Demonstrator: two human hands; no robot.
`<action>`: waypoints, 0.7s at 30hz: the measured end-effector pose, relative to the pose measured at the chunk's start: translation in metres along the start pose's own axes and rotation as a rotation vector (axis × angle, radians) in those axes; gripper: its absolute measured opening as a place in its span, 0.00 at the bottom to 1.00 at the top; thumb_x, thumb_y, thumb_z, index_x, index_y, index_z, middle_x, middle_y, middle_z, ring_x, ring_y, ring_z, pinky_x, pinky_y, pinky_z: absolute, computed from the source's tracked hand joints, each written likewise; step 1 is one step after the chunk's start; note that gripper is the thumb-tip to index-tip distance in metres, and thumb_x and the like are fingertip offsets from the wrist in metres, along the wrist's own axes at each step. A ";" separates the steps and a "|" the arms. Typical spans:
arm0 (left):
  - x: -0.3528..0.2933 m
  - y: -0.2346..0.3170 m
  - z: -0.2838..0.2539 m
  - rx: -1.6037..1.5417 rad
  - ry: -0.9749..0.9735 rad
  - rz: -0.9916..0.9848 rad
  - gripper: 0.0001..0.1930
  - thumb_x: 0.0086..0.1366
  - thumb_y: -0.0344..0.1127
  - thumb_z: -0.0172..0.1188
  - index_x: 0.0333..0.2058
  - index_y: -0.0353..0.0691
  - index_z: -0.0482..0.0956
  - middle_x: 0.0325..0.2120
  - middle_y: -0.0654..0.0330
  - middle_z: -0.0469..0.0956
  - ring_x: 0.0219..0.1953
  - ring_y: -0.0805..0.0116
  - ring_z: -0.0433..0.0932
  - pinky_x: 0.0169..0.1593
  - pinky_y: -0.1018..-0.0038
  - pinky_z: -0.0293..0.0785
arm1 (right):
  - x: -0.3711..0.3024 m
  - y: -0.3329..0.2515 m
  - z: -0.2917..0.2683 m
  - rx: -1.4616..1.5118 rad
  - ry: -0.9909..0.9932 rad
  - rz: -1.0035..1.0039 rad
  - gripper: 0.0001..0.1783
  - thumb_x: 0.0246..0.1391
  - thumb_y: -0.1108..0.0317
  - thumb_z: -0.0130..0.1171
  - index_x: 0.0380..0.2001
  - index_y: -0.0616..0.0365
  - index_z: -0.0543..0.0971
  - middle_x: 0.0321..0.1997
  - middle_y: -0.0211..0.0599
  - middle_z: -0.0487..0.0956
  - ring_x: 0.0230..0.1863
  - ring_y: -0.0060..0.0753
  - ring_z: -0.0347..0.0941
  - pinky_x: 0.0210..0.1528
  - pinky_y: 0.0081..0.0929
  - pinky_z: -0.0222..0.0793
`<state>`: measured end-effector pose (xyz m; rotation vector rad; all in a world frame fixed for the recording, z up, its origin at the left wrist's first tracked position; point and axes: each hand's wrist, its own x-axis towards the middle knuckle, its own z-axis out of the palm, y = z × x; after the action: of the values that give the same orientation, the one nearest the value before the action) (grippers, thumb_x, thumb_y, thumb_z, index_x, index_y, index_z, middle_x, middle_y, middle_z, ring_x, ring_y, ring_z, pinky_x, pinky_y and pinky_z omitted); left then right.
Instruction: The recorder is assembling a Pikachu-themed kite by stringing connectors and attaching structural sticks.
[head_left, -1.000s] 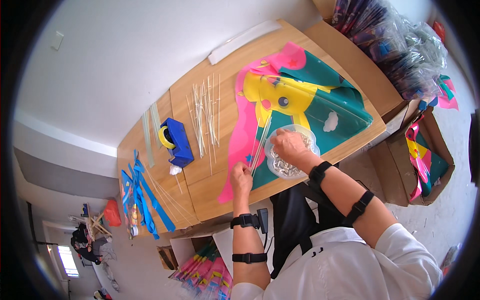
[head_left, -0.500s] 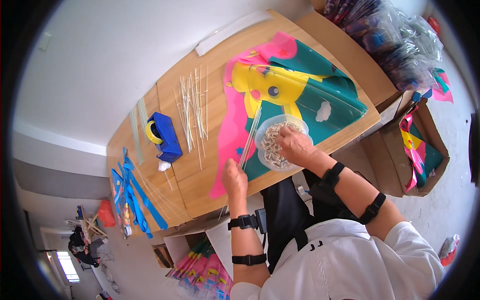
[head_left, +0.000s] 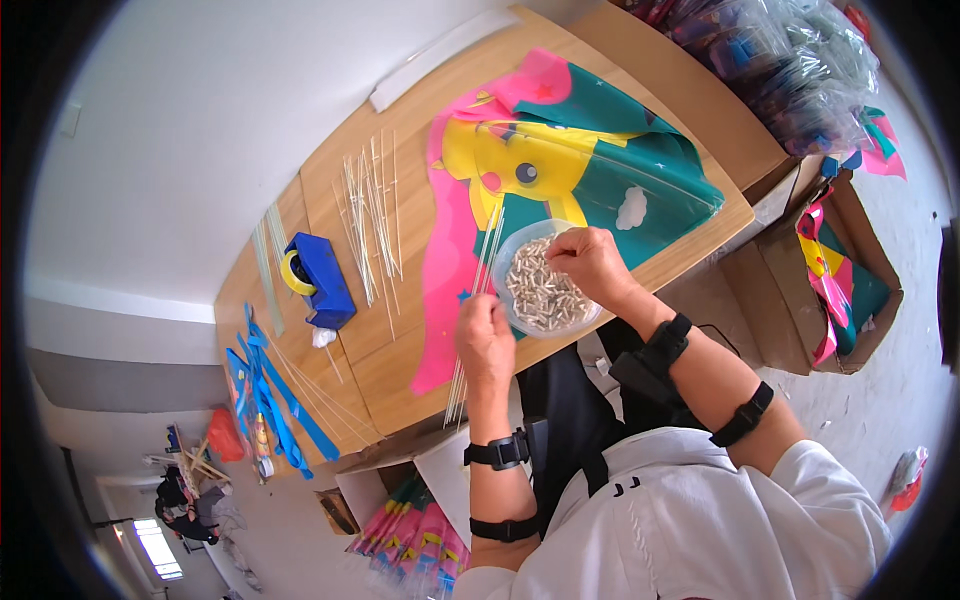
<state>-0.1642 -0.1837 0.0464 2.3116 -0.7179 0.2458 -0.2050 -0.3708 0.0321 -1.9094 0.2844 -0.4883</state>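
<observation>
My left hand is closed around a few thin white rods, which stick out past both sides of the fist. Beside it stands a clear plastic bowl filled with short whitish tube-like pieces. Over the bowl's right side my right hand has thumb and fingers pinched together. Whatever lies between those fingertips is too small to make out. Under the bowl and rods spreads a pink and green printed sheet with a yellow cartoon figure.
More thin rods lie on the wooden table, left of the sheet. A blue tape dispenser and blue strips are farther left. Cardboard boxes with printed sheets stand right; plastic-wrapped bundles sit at the upper right.
My right hand has lifted from among the pieces toward the bowl's upper right edge. The left hand has moved up closer to the bowl with the rods, which now reach further below it.
</observation>
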 end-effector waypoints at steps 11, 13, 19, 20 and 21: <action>0.018 0.027 0.055 0.194 -0.277 0.070 0.06 0.48 0.22 0.59 0.29 0.33 0.77 0.26 0.46 0.76 0.31 0.46 0.76 0.35 0.60 0.71 | -0.005 0.011 -0.013 0.204 -0.006 0.109 0.07 0.47 0.81 0.55 0.32 0.66 0.78 0.30 0.46 0.78 0.32 0.42 0.77 0.37 0.30 0.74; 0.019 0.026 0.059 0.233 -0.315 0.062 0.05 0.49 0.23 0.59 0.28 0.33 0.76 0.27 0.46 0.76 0.32 0.46 0.76 0.35 0.59 0.71 | -0.008 0.011 -0.011 0.660 0.005 0.400 0.05 0.53 0.79 0.53 0.33 0.68 0.78 0.31 0.45 0.79 0.33 0.38 0.78 0.41 0.28 0.76; 0.021 0.014 0.057 0.105 -0.249 -0.004 0.03 0.52 0.23 0.56 0.27 0.32 0.73 0.26 0.46 0.75 0.31 0.46 0.75 0.34 0.58 0.70 | -0.014 0.002 -0.014 1.530 0.032 0.775 0.25 0.65 0.57 0.41 0.41 0.74 0.71 0.43 0.54 0.75 0.46 0.45 0.74 0.53 0.36 0.72; 0.022 0.015 0.051 0.044 -0.217 -0.015 0.02 0.52 0.22 0.55 0.26 0.33 0.73 0.26 0.46 0.75 0.30 0.46 0.75 0.33 0.58 0.70 | -0.014 0.002 -0.013 1.559 0.056 0.808 0.27 0.65 0.54 0.40 0.41 0.74 0.71 0.44 0.55 0.75 0.47 0.46 0.74 0.55 0.38 0.70; 0.024 0.016 0.046 -0.017 -0.184 -0.026 0.02 0.52 0.22 0.55 0.26 0.33 0.72 0.25 0.46 0.75 0.29 0.46 0.75 0.33 0.58 0.70 | -0.014 0.004 -0.012 1.556 0.064 0.804 0.27 0.65 0.53 0.41 0.41 0.74 0.71 0.44 0.54 0.75 0.47 0.47 0.73 0.55 0.38 0.70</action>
<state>-0.1539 -0.2346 0.0301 2.3466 -0.7768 0.0146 -0.2229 -0.3762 0.0290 -0.1939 0.4756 -0.0897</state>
